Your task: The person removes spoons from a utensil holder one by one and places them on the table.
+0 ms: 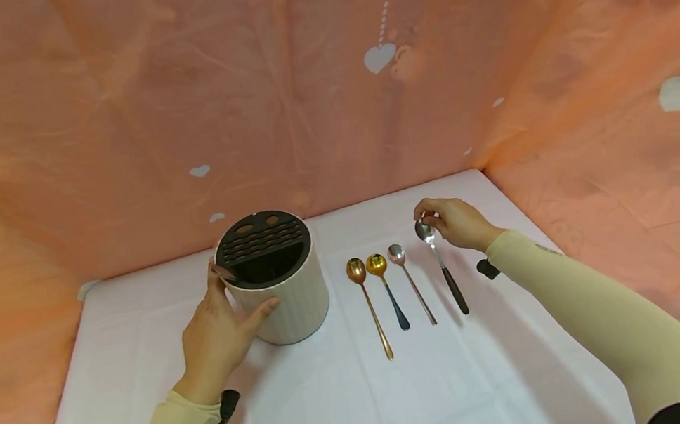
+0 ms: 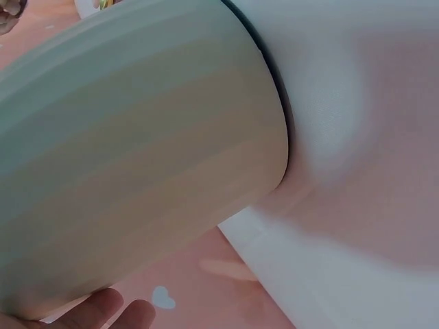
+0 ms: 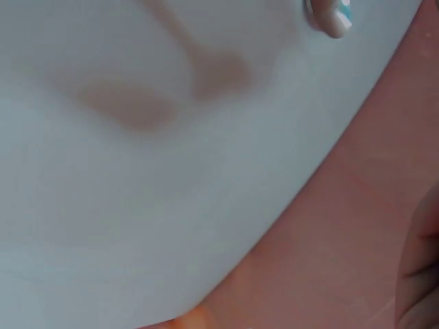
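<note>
A pale ribbed utensil holder (image 1: 295, 309) with a black slotted top (image 1: 263, 239) stands on the left of the table. My left hand (image 1: 215, 337) grips its side, thumb across the front and fingers around the far left; fingertips (image 2: 96, 310) show against its wall in the left wrist view. By the rim near those fingers is a small brownish piece I cannot identify. My right hand (image 1: 459, 223) pinches the bowl end of a silver spoon with a dark handle (image 1: 454, 291). Whether this spoon is off the cloth, I cannot tell.
Left of the right hand lie a copper-coloured spoon (image 1: 372, 307), a gold-bowled spoon with a dark handle (image 1: 390, 292) and a rose-toned spoon (image 1: 416, 287). White cloth (image 1: 312, 399) covers the table. Pink curtains with hearts (image 1: 343, 134) hang behind and at the sides.
</note>
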{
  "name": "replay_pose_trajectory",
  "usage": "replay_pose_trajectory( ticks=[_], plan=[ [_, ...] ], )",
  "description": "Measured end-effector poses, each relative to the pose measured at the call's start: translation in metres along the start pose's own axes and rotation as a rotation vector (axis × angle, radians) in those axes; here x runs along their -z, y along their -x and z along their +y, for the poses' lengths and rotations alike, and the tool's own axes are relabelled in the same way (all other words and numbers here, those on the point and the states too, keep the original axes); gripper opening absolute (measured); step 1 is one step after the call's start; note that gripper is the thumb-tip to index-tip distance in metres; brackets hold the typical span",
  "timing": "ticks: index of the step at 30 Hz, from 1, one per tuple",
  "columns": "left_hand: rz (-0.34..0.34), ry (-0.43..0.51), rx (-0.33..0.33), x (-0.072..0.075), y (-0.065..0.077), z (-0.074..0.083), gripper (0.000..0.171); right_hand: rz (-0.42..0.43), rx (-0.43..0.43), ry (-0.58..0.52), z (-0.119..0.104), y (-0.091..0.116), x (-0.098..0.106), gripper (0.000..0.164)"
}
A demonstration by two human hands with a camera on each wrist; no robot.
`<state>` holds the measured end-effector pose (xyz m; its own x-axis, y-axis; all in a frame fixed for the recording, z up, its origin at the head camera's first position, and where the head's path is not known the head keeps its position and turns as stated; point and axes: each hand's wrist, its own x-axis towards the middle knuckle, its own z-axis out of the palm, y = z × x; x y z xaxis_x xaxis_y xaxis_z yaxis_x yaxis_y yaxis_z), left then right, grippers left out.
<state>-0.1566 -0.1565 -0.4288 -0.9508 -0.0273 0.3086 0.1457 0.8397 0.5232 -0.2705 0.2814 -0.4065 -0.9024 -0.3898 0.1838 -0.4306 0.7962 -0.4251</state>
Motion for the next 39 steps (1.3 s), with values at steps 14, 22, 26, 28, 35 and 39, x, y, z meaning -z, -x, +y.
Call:
replay_pose_trajectory(
  ticks=[14,22,26,28,35,39],
  plan=[
    [-0.029,0.003,0.014,-0.008,-0.001,0.0,0.118,-0.075,-0.083,0.02,0.021,0.0,-0.014,0.016],
    [-0.016,-0.004,0.005,-0.005,-0.003,-0.002,0.118,-0.114,-0.114,0.012,0.021,-0.007,-0.017,0.016],
    [-0.03,-0.007,0.017,-0.003,-0.003,-0.003,0.118,-0.119,-0.13,-0.001,0.021,-0.012,-0.02,0.015],
    [-0.037,-0.007,0.025,-0.002,-0.002,-0.003,0.119,-0.13,-0.146,-0.01,0.021,-0.015,-0.022,0.016],
    [-0.039,-0.009,0.035,-0.001,-0.001,-0.004,0.117,-0.189,-0.174,-0.001,0.025,-0.024,-0.033,0.019],
    [-0.046,-0.008,0.039,0.0,-0.001,-0.003,0.117,-0.212,-0.18,0.01,0.025,-0.027,-0.036,0.016]
  ],
)
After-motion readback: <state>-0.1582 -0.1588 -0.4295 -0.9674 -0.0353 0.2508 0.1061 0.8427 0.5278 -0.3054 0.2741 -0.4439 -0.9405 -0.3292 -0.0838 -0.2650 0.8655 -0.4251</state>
